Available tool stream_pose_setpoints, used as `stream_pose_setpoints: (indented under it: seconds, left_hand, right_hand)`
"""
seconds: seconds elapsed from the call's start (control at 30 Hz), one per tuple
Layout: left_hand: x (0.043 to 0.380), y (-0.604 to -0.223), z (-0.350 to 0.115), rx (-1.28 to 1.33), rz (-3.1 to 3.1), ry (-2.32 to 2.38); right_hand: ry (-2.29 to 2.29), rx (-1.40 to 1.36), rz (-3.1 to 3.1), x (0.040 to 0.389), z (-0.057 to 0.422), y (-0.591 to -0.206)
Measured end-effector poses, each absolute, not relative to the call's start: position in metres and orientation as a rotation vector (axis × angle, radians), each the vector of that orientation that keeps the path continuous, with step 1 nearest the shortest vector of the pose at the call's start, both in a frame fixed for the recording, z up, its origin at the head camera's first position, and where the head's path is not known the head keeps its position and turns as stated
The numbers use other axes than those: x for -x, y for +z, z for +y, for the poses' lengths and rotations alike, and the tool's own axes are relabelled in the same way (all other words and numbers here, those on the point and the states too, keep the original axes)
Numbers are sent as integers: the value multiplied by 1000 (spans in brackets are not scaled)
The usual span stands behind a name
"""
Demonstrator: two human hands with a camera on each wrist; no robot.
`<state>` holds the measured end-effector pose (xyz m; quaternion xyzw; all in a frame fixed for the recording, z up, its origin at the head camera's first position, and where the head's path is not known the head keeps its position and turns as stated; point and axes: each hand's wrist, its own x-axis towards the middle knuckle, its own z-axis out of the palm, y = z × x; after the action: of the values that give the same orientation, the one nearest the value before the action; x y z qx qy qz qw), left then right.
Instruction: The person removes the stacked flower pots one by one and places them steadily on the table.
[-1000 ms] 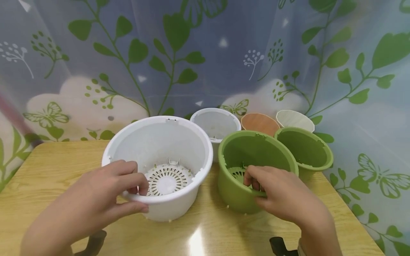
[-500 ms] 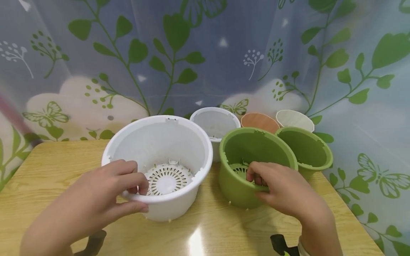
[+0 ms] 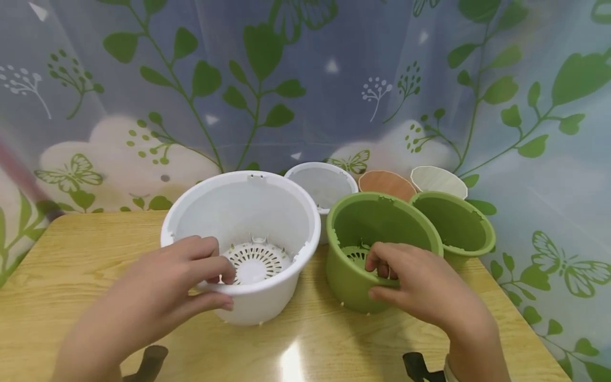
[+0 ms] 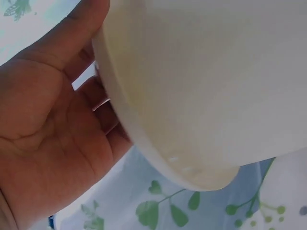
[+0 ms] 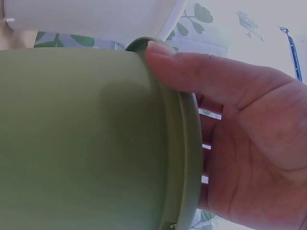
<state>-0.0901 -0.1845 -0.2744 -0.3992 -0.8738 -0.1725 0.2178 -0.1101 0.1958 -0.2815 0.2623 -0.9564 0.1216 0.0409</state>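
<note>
A large white plastic plant pot (image 3: 274, 297) with a slotted base stands on the table. My left hand (image 3: 176, 281) grips its near left rim, fingers curled over the inside and thumb along the outside. To its right, a smaller green plant pot (image 3: 350, 289) is held by my right hand (image 3: 425, 278) at the near rim, fingertips inside. In the left wrist view, the fingers of my left hand (image 4: 57, 110) go behind the white pot's rim (image 4: 122, 103). The right wrist view has my right thumb (image 5: 177, 67) pressed on the green pot's outer wall (image 5: 86, 139).
Behind stand another white pot (image 3: 321, 183), an orange-brown pot (image 3: 386, 183) and a cream pot (image 3: 439, 181). A second green pot (image 3: 453, 220) is beside the held one. They share a wooden table (image 3: 267, 350), with a patterned curtain (image 3: 343, 95) behind.
The large white pot has shifted slightly right along with my left hand. Since the oldest frame, the green pot has moved a little away from me; my right thumb has slid slightly left.
</note>
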Motion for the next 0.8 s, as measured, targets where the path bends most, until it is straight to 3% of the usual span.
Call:
stream_pose_setpoints:
  seconds: [0.8]
  left_hand:
    - [103,-292,-146,1159,-2215,-577]
  right_hand:
    - [343,-765,-2969,106,191,-279]
